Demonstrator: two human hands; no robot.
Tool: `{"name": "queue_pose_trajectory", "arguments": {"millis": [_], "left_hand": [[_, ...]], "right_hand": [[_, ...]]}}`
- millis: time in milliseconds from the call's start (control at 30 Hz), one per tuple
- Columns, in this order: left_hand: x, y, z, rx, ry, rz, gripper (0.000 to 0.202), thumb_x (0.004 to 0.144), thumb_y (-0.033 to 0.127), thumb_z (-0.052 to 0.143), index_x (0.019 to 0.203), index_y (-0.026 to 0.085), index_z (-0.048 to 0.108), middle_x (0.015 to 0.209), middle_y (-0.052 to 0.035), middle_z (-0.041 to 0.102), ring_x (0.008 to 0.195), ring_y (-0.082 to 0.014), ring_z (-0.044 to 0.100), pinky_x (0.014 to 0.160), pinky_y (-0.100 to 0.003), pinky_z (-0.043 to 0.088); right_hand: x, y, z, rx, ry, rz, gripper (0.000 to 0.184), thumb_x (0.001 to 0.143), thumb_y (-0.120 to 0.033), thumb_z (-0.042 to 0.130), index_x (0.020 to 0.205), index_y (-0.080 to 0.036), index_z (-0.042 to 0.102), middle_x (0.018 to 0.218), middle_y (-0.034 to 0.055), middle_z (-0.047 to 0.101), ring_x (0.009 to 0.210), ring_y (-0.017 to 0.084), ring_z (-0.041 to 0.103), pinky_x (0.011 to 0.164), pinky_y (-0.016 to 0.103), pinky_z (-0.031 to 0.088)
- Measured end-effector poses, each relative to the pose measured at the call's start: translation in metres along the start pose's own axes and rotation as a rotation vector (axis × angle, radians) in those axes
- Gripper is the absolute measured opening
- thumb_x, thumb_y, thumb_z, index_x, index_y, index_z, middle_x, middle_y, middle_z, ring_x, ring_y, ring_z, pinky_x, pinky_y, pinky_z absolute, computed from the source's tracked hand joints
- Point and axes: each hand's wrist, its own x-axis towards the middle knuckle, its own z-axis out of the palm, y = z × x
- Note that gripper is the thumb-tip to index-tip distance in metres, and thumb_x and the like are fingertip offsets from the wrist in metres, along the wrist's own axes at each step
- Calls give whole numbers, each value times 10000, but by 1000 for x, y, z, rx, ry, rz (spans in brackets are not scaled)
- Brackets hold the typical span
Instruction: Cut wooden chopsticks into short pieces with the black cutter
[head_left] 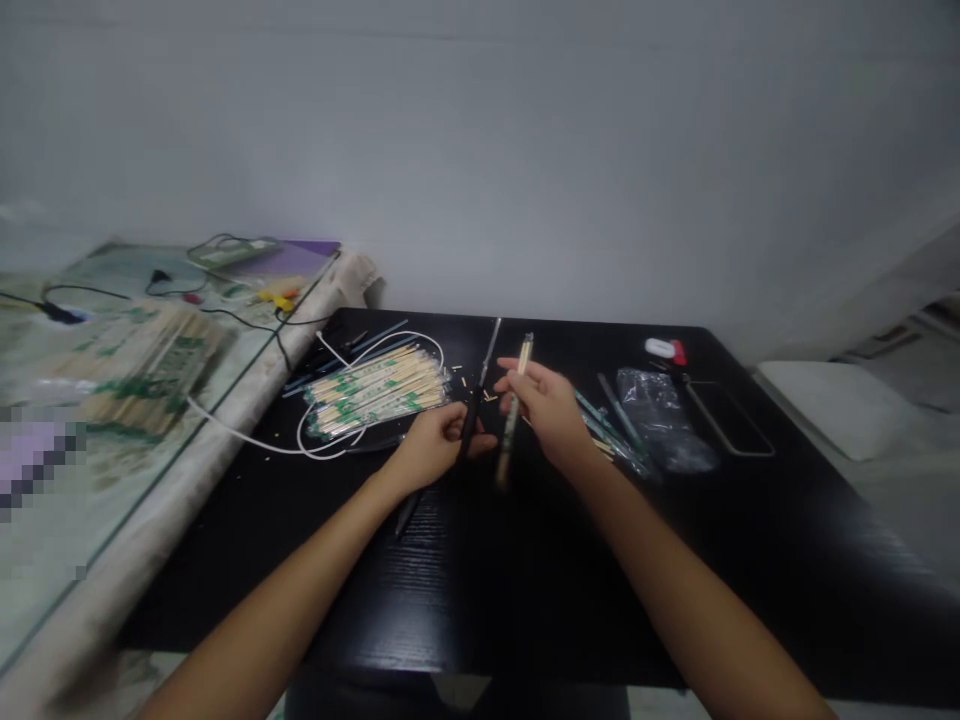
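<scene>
Held the left hand [429, 442] and the right hand [551, 405] apart, above the middle of the black table [487, 590]. Curled the left hand round a black-handled tool [470, 418], aiming its narrow metal tip toward the table's far edge. Pinched a slim wrapped chopstick set [511, 425] in the right fingers, above the table's middle too, clear of the tool. Could not make out its blurred near end. Saw, on the table's left part, a spread of wrapped chopsticks [379, 393] with a white cable [300, 455] looped around; on its right part, some green-printed strips [615, 425], a clear plastic bag [664, 415] and a thin-rimmed dark rectangle [731, 420]. Noticed another chopstick bundle [154, 375] beyond the table's left edge, and a white seat [817, 405] beyond its right edge.
</scene>
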Motion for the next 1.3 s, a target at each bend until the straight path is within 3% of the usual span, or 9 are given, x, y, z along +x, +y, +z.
{"name": "queue_pose_trajectory", "arguments": {"millis": [133,267,467,667,867,1033,1300], "left_hand": [[-5,-10,-20,308,157,83,380,812,529,735,726,204,559,604,63,457,584,-115,417,574,-248,319],[-10,-7,-29,482,197,156,415,819,528,727,708,212,481,608,60,460,568,-115,388,574,-258,299],[-13,-3,-29,536,151,178,423,812,536,744,734,220,474,655,43,532,595,-130,450,592,-262,327],[-12,-7,-29,588,141,210,403,837,520,726,713,213,497,664,32,567,605,-135,493,608,-265,337],[-11,-11,-28,638,96,200,285,869,371,654,693,216,491,678,11,602,621,-148,521,609,-273,327],[-11,-10,-30,647,87,175,255,868,337,631,689,217,495,667,7,599,612,-153,524,604,-280,323],[-10,-10,-32,665,74,150,219,857,325,634,690,216,543,683,-12,646,636,-170,570,616,-285,345]], "right_hand": [[-3,-5,-8,-160,-110,-71,460,988,-447,574,1391,-227,572,674,-52,599,462,80,404,439,217,325],[-4,-11,-16,-312,-113,-133,311,988,-403,587,1228,-217,653,755,-20,633,525,86,479,476,221,374],[-1,-20,-26,-347,-17,-140,205,924,-340,641,1028,-176,707,870,43,722,631,112,593,529,234,440],[2,-26,-34,-339,7,-173,224,904,-391,694,994,-189,728,808,26,712,583,104,567,532,245,452],[2,-26,-33,-326,-10,-160,248,904,-425,698,982,-192,730,821,25,707,594,102,574,534,247,458],[-1,-28,-30,-366,-27,-173,197,919,-385,683,958,-199,738,822,24,715,605,105,581,559,255,478],[2,-26,-33,-332,-25,-172,268,885,-434,719,985,-187,749,815,28,721,600,108,579,559,255,487]]}}
